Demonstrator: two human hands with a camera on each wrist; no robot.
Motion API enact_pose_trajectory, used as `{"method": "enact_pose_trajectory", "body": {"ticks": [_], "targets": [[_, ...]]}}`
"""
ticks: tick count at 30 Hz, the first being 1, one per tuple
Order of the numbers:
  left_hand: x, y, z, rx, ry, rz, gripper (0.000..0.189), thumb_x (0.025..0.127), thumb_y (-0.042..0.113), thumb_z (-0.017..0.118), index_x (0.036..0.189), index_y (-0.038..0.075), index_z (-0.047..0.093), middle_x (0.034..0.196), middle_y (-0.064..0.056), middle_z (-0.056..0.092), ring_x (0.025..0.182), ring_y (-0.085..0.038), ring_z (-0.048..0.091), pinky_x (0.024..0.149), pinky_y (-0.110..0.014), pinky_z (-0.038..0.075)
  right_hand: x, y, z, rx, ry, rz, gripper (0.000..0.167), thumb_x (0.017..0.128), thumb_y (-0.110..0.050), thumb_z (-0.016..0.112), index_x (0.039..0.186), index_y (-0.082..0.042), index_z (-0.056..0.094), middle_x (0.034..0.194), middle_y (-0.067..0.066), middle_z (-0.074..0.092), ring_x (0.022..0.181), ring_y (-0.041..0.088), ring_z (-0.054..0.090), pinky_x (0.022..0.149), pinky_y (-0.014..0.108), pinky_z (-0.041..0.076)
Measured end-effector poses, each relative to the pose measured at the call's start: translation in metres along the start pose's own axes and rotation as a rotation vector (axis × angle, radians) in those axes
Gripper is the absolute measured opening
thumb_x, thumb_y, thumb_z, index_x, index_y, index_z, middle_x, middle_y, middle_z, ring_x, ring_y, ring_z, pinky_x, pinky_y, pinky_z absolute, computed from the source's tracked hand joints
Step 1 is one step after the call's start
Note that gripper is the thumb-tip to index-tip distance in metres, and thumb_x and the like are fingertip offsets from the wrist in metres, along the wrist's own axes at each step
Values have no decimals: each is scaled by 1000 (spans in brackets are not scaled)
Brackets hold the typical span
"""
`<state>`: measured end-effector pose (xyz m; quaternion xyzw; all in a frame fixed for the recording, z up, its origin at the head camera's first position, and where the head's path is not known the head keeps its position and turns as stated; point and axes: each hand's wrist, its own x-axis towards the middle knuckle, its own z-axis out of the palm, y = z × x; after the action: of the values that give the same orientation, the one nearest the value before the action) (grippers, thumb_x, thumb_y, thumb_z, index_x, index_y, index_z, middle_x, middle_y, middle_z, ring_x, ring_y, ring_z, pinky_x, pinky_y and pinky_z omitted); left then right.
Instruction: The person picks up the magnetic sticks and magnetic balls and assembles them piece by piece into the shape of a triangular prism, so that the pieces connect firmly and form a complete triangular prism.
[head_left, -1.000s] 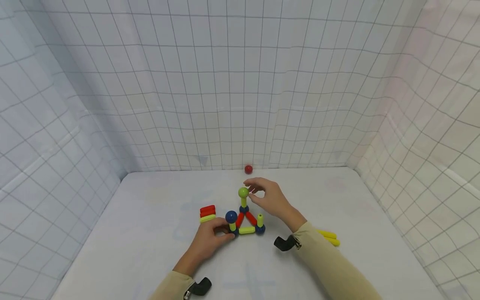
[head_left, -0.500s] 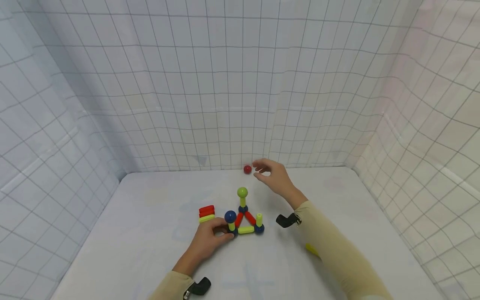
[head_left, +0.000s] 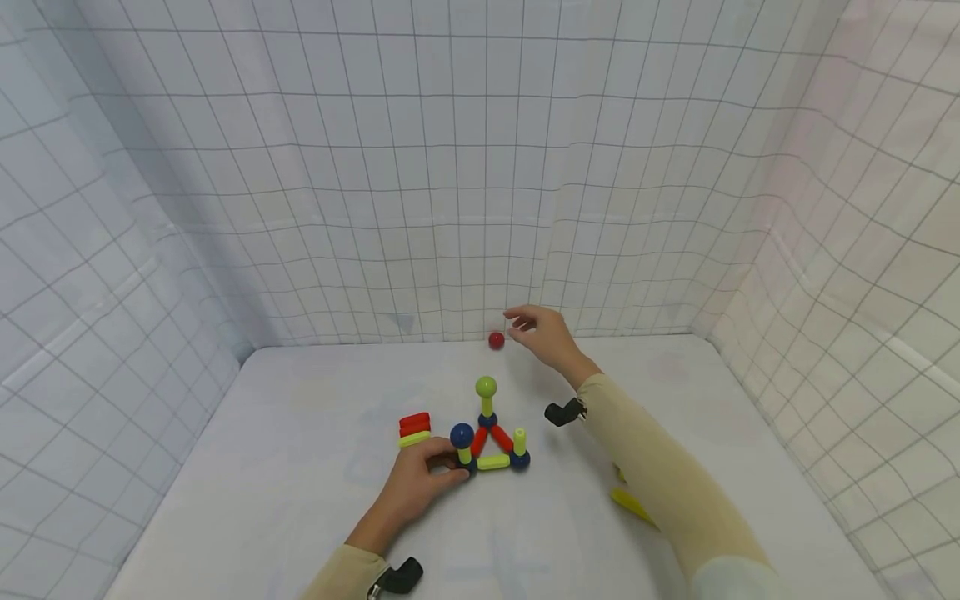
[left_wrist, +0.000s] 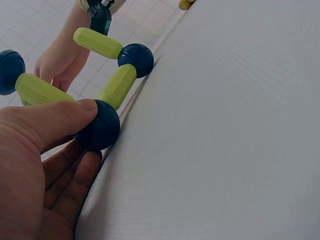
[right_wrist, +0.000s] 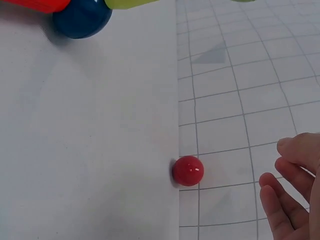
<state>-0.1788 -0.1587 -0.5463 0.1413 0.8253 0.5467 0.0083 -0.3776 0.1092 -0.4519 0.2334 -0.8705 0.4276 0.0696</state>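
A triangle of magnetic rods and balls stands mid-table, with two red rods [head_left: 502, 438] and one lime rod [head_left: 493, 462] joining blue balls at the corners. Lime rods rise from the corners. A blue ball [head_left: 462, 434] tops the left one and a green ball [head_left: 486, 386] the back one; the right upright rod [head_left: 520, 442] has a bare top. My left hand [head_left: 416, 482] pinches the left corner's blue ball [left_wrist: 102, 127] between thumb and fingers. My right hand [head_left: 546, 335], fingers parted and holding nothing, hovers just right of a red ball [right_wrist: 188, 171] at the table's back edge.
Two red rods and a lime rod [head_left: 415, 439] lie side by side beyond my left hand. Yellow rods [head_left: 632, 506] lie partly hidden under my right sleeve [head_left: 660, 458]. A white cloth wall with a grid [head_left: 420, 208] rises right behind the table.
My right hand has moved from beside the green ball back to the red ball at the far edge. My left hand keeps its hold, and the triangle stays in place.
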Motion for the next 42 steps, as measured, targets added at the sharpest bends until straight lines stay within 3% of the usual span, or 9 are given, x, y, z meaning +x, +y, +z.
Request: {"method": "enact_pose_trajectory", "body": {"ticks": [13, 26, 33, 42], "targets": [[-1, -3, 0, -13, -3, 26, 24, 91, 9, 89, 113, 12, 80, 106, 4, 74, 94, -14, 73, 93, -30, 60, 15, 13, 18, -44, -70, 85, 35, 101, -9, 75, 136, -7, 75, 132, 10, 72, 107, 25, 66, 86, 39, 57], [-2, -1, 1, -39, -5, 44, 28, 90, 6, 88, 116, 10, 80, 108, 2, 75, 94, -15, 74, 92, -31, 61, 23, 36, 34, -59, -106, 168, 36, 101, -10, 76, 137, -11, 75, 137, 6, 71, 111, 24, 67, 91, 40, 57], [-1, -2, 1, -35, -4, 40, 28, 91, 7, 89, 116, 13, 80, 108, 3, 75, 95, -16, 74, 93, -31, 60, 27, 39, 43, -68, -147, 174, 38, 101, -8, 76, 139, -13, 74, 134, 7, 71, 111, 25, 65, 93, 38, 57], [-1, -3, 1, -31, -6, 36, 28, 90, 7, 89, 117, 13, 80, 108, 3, 75, 95, -15, 73, 93, -31, 60, 20, 40, 49, -75, -140, 175, 36, 99, -7, 79, 135, -9, 75, 130, 8, 71, 112, 25, 66, 97, 40, 57]]}}
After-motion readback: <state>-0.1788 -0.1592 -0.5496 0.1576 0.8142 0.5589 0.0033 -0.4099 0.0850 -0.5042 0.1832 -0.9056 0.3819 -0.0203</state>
